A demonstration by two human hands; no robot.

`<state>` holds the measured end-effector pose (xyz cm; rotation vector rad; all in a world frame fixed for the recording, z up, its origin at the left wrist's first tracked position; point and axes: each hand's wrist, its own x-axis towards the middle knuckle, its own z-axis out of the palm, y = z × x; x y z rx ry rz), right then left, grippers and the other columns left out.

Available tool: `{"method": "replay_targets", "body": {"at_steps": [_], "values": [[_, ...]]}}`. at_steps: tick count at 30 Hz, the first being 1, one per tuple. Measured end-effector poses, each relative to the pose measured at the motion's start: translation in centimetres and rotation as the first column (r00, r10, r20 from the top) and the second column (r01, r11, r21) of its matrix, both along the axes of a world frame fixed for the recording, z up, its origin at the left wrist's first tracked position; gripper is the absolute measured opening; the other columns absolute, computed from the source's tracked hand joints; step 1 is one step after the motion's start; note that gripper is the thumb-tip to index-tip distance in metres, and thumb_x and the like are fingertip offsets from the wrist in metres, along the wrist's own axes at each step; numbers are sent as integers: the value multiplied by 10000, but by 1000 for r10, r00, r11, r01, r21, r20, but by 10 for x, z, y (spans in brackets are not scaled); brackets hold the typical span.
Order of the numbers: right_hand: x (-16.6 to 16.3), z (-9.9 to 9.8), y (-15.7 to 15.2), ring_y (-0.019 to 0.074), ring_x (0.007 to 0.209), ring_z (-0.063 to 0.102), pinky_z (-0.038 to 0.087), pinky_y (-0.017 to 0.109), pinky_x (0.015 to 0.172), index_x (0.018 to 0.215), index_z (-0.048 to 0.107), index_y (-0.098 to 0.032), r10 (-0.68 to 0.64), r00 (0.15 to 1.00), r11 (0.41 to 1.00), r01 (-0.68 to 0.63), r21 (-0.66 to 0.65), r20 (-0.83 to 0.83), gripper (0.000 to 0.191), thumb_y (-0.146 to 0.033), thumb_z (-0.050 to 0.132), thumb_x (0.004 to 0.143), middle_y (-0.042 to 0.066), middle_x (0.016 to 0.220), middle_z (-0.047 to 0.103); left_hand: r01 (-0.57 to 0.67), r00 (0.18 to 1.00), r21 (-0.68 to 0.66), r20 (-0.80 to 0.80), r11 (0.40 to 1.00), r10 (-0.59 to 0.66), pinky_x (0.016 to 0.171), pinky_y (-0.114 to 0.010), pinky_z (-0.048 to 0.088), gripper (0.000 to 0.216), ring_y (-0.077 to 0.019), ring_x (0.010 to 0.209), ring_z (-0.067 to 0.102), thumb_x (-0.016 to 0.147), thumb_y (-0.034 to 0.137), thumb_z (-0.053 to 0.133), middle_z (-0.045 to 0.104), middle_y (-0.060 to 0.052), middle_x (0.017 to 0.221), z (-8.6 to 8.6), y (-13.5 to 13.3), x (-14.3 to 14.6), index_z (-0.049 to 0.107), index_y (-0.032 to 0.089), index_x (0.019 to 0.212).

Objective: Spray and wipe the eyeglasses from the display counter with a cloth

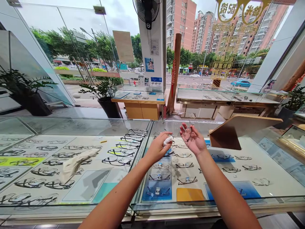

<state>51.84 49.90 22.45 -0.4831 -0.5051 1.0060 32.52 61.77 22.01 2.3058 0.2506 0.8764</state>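
Note:
Above the glass display case, my right hand (195,142) is turned palm up, its fingers curled round a pair of thin-rimmed eyeglasses (187,134). One lens lies against the fingers, and the other rises beyond the fingertips. To its left, my left hand (160,147) is closed on a small white object (168,140), mostly covered by the fingers; its kind is unclear. The two hands are close together but apart. A folded yellow-orange cloth (190,194) lies near the front edge below them. Farther left is a crumpled cream cloth (77,166).
Rows of eyeglass frames (118,161) show in the left glass case. More frames lie beneath my hands in the right case (228,196). A tilted wooden-framed mirror or stand (247,122) stands right of my right hand. Potted plants (108,106) and other counters (143,109) are behind.

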Motion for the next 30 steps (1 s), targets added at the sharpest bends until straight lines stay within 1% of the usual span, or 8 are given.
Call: {"method": "replay_targets", "body": {"at_steps": [2,5,9,15,18,20,25,30], "values": [[3,3,-3,224,1261,664,545,423,1092,843,732,-297,-31,1000,999,31,18,4,131,-367,842,828,6,1217,770,-32,993,-54,108,998,37,1042,-393,449,215,-310,1301,566,998,392,579,641,-147,1286,3,1,0,599,209,887],[6,6,-5,230,1238,676,542,437,1106,839,738,-293,-82,997,996,82,27,14,128,-355,849,816,10,1185,779,27,981,-279,193,960,29,1012,-391,499,257,-279,1204,630,971,450,641,625,-139,1303,4,5,0,561,211,1022],[1,6,-4,236,1160,711,536,439,1123,833,736,-271,-114,988,993,115,-3,107,171,-353,881,792,29,1146,791,268,954,-563,270,782,-132,910,-392,581,425,-230,1064,682,943,485,691,639,-76,1183,5,8,0,413,256,1169],[-20,2,-1,217,1040,725,522,417,1099,858,710,-242,-41,942,994,73,-84,334,254,-412,890,806,55,1010,797,292,956,-735,250,611,-157,657,-263,519,442,-150,794,550,786,462,813,543,5,878,9,8,-1,504,229,1001],[-32,-1,3,212,1011,714,504,424,1098,836,705,-228,1,899,993,52,-108,439,286,-464,868,826,57,989,794,320,947,-779,285,539,-150,643,-276,491,462,-149,737,510,831,650,668,536,-15,836,9,11,-1,556,206,894],[-38,-5,6,212,997,708,495,429,1095,823,703,-226,27,873,991,42,-129,487,313,-492,869,819,52,966,789,285,956,-762,272,582,-112,636,-282,476,548,-151,700,491,883,746,514,531,-17,799,8,14,0,565,202,841],[-47,-16,10,227,1003,696,495,412,1029,831,709,-228,87,792,986,19,-168,604,338,-540,841,838,51,954,778,60,989,-512,150,857,21,640,-279,407,457,-148,681,456,900,630,514,505,0,764,0,21,2,534,202,744],[-52,-21,12,228,1001,688,479,394,996,867,726,-230,108,739,985,13,-175,665,321,-539,815,863,52,975,784,15,993,-428,109,904,35,665,-296,393,439,-166,698,431,915,622,461,470,10,749,-5,24,3,488,218,747]]}}
